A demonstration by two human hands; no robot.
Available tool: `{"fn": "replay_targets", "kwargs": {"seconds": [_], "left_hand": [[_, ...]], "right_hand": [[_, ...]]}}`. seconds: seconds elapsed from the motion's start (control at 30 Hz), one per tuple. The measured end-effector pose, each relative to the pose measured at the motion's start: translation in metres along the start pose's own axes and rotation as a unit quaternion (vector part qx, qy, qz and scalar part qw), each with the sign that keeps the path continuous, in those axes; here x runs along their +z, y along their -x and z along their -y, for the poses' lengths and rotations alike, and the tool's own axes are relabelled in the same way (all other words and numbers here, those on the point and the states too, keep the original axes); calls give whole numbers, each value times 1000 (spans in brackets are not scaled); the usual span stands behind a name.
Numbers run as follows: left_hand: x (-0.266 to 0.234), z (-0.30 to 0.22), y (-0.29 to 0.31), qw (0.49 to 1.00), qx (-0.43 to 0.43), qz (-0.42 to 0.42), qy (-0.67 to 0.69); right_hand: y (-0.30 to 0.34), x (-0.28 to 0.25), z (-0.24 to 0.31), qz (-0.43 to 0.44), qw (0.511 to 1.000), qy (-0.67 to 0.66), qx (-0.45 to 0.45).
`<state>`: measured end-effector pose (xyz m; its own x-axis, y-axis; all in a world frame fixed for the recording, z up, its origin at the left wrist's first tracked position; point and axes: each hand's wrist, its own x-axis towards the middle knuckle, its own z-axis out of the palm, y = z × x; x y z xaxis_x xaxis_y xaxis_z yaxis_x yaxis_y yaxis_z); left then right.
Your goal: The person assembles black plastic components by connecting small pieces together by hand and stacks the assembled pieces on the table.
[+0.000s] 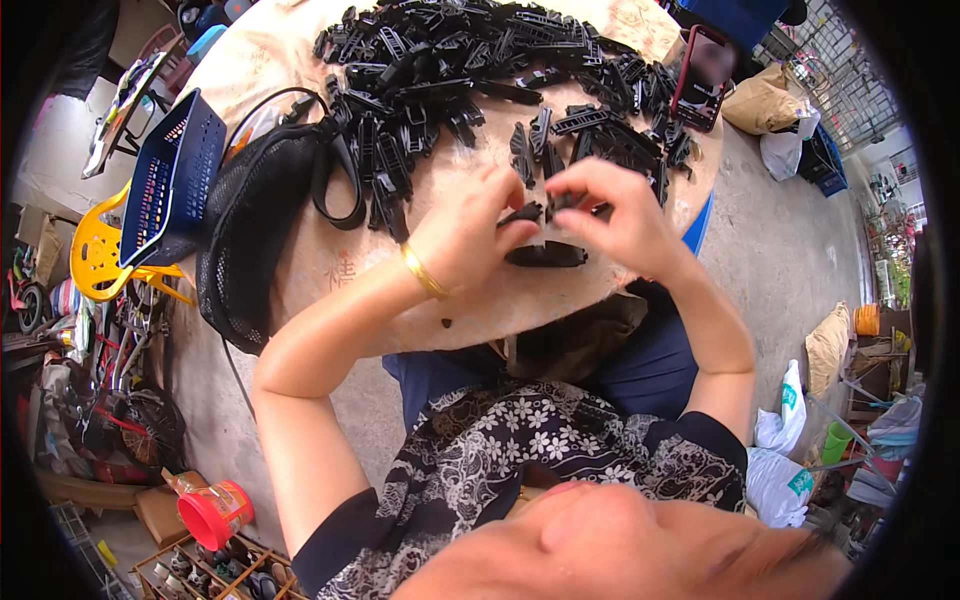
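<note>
Over the near part of the round table, my left hand is closed, thumb and fingers pinching a small black plastic part. Facing it, my right hand pinches another black piece; its shape is partly covered by the fingers. The two pieces are close together, with a narrow gap between them. Just below my hands, a longer black plastic part lies on the tabletop. Beyond them spreads a big heap of similar black plastic parts, with a few loose ones near my fingertips.
The table has a worn tan covering. A phone leans at the heap's right side. On the left are a black mesh bag, a blue plastic basket and a yellow chair. A red bucket stands on the floor.
</note>
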<state>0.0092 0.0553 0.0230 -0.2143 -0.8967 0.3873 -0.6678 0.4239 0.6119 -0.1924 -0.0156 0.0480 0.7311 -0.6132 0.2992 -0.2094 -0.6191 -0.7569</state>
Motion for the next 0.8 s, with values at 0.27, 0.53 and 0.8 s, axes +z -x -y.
{"fn": "replay_targets", "kwargs": {"seconds": [0.27, 0.53, 0.8], "left_hand": [[-20, 12, 5, 986, -19, 130, -100], [10, -7, 4, 997, 45, 68, -6], [0, -3, 7, 997, -13, 73, -2]], "right_hand": [[29, -2, -3, 102, 994, 20, 18], [27, -9, 6, 8, 999, 5, -42], [34, -6, 10, 25, 983, 172, -62]]}}
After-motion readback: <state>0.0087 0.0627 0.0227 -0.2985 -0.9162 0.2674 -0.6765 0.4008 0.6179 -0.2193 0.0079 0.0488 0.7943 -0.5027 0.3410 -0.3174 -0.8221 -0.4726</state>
